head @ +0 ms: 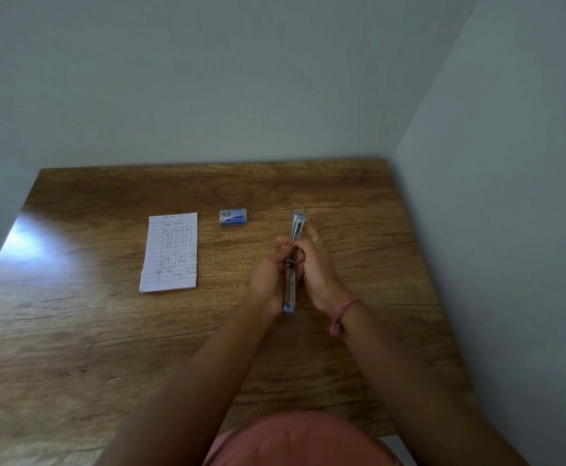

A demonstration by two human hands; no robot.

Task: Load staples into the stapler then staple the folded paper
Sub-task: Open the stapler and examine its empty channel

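Observation:
The stapler (297,227) is swung fully open into one long strip with blue tips at both ends, held above the table at centre right. My left hand (270,279) grips its near half from the left. My right hand (315,267) grips it from the right around the hinge, fingers curled. The folded lined paper (170,252), with handwriting on it, lies flat to the left. A small blue staple box (233,217) sits beyond the hands, between the paper and the stapler. Whether staples lie in the stapler's channel is too small to tell.
The wooden table (107,331) fills the view, with its front edge near my lap. Pale walls (510,196) close it in at the back and along the right side. A pink band sits on my right wrist (343,314).

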